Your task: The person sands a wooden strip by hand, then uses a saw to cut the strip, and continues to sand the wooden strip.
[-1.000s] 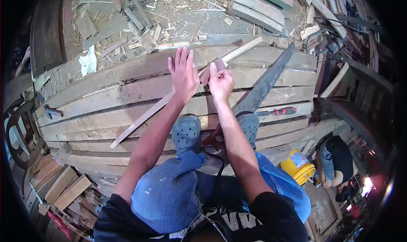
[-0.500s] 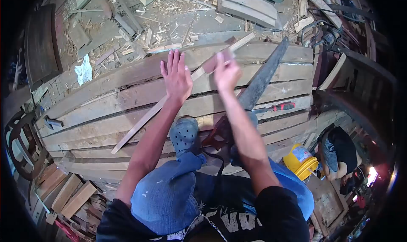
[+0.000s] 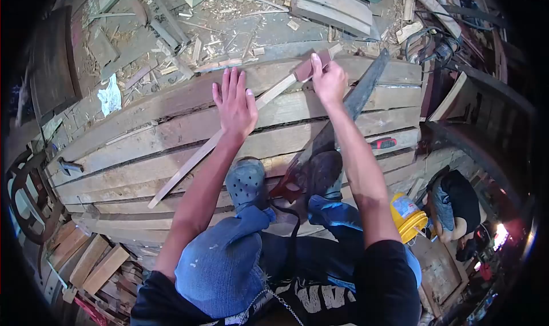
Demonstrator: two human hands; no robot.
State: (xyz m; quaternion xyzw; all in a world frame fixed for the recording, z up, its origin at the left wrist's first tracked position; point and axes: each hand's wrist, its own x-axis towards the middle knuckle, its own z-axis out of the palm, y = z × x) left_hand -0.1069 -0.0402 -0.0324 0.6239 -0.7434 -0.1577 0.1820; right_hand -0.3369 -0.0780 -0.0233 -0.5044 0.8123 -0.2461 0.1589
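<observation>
A long thin wooden strip lies diagonally across the planks. My left hand rests flat on it with the fingers stretched out. Near the strip's upper end, my right hand grips a reddish-brown sheet, which looks like sandpaper, wrapped on the strip. Right of that hand, a handsaw points its blade up and away, and its reddish handle is between my feet. The red and black handle of a tool shows beside my right forearm.
Under my feet are spaced wooden planks. Offcuts and shavings litter the ground beyond. A yellow bucket stands at the right beside a crouching person. A small dark tool lies at the left; stacked wood sits at the lower left.
My right hand has slid up and to the right along the strip with the reddish-brown sheet. My left hand has stayed almost in place.
</observation>
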